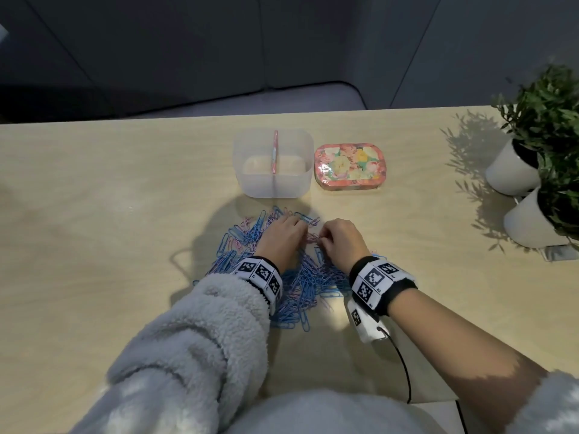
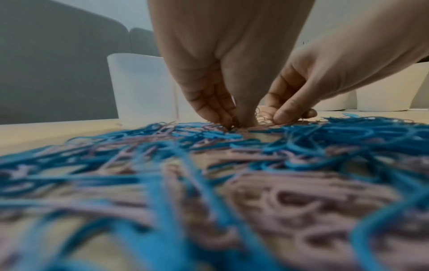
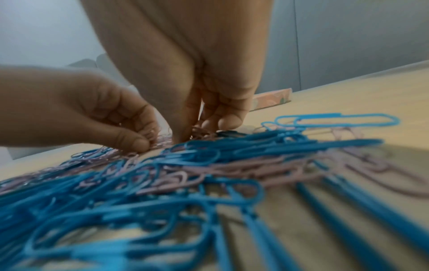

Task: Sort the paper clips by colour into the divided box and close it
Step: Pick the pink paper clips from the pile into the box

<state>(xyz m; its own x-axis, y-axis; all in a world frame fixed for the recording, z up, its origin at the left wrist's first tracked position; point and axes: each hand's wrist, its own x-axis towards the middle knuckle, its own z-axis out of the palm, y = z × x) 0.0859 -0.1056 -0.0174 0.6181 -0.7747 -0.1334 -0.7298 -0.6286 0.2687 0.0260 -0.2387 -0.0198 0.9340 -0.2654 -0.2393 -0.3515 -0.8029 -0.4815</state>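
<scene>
Blue and pink paper clips (image 1: 250, 242) lie heaped on the pale wood bench (image 1: 109, 198), short of the empty translucent divided box (image 1: 273, 186) and its floral lid (image 1: 347, 166); white plant pots (image 1: 510, 170) stand far right, a grey sofa beyond.

Our left hand (image 2: 223, 102) pinches pink clips (image 2: 262, 117) at the pile's far edge; we judge them light, springy, prone to tangle.

Our right hand (image 3: 199, 113) pinches pink clips too; best lifted singly by one loop.
</scene>
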